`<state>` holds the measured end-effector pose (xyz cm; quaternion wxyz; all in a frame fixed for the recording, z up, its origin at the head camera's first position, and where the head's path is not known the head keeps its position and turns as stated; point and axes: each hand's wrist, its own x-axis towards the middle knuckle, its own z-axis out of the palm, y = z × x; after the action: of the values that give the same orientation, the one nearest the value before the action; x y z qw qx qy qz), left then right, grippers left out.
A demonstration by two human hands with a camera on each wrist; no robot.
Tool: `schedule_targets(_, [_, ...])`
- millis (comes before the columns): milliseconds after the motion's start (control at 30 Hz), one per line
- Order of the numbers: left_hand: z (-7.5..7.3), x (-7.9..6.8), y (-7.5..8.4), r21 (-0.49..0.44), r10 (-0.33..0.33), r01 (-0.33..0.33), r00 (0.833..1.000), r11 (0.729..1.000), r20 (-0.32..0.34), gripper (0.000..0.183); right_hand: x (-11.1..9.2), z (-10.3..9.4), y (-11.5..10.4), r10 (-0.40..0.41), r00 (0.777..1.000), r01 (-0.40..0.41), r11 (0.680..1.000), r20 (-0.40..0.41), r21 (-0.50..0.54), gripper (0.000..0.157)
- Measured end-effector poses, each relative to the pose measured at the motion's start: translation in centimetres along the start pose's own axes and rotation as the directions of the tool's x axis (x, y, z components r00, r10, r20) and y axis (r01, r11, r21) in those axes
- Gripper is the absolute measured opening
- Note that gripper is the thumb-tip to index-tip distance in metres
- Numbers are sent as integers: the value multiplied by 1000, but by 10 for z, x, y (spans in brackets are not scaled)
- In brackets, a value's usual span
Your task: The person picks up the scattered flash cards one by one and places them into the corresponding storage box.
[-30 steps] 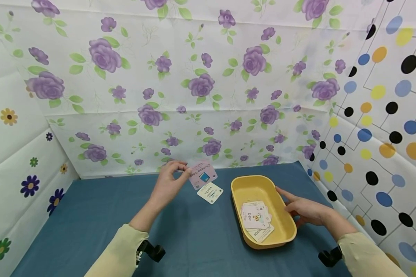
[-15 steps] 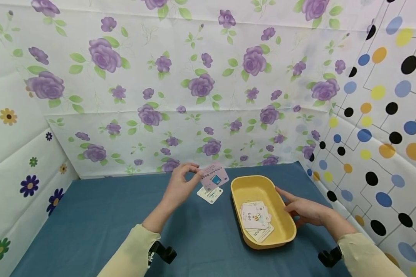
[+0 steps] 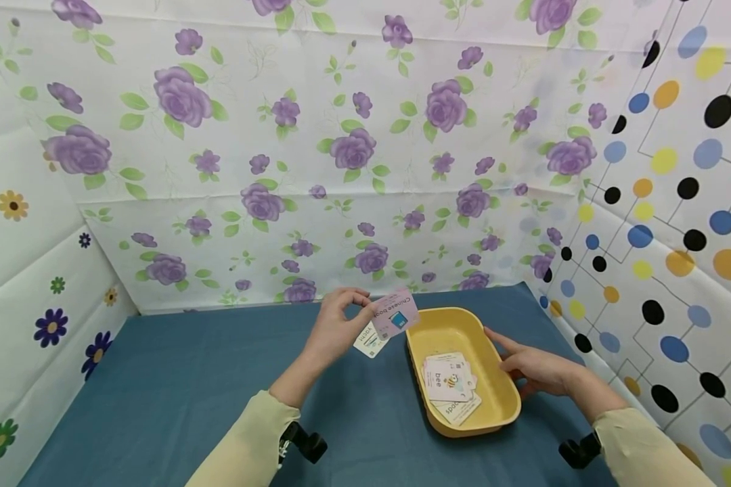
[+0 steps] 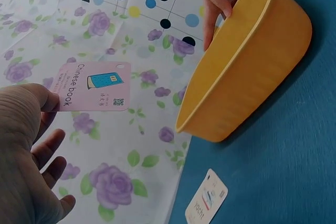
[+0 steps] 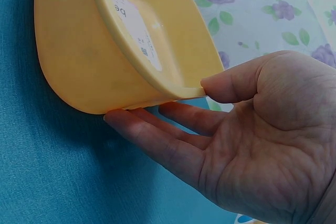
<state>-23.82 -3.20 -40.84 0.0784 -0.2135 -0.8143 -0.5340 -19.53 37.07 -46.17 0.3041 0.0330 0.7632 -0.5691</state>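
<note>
My left hand (image 3: 339, 326) pinches the edge of a pink flashcard (image 3: 397, 314) between thumb and index finger. The flashcard is printed "Chinese book" with a blue book picture; in the left wrist view the other fingers are spread below it. Its far corner overlaps the near-left rim of a yellow plastic bin (image 3: 459, 320) in the head view. My right hand (image 3: 542, 369) grips the bin's right side, thumb on the rim and fingers against the outer wall. Inside the bin lies a loose pile of flashcards, a "bee" card (image 3: 448, 383) on top.
A pale "yacht" flashcard (image 3: 370, 342) lies on the blue tablecloth (image 3: 176, 385) left of the bin, partly behind the held card. A floral sheet (image 3: 317, 142) hangs behind the table, and a dotted sheet (image 3: 664, 257) stands close on the right.
My left hand has carried the "Chinese book" flashcard rightward and slightly down, from left of the "yacht" card to the bin's left edge. The right hand and bin have stayed put.
</note>
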Motion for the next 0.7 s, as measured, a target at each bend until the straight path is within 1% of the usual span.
schedule_targets(333, [16, 3, 4, -2, 15, -15, 999, 1000, 33, 16, 0, 0, 0, 3, 1000, -3, 1000, -9, -3, 85])
schedule_targets(500, [24, 4, 6, 2, 3, -3, 999, 1000, 54, 17, 0, 1, 0, 5, 1000, -5, 1000, -15, -3, 85])
schedule_targets(700, [32, 5, 11, -11, 16, -15, 998, 1000, 68, 17, 0, 1, 0, 5, 1000, -5, 1000, -13, -1, 85])
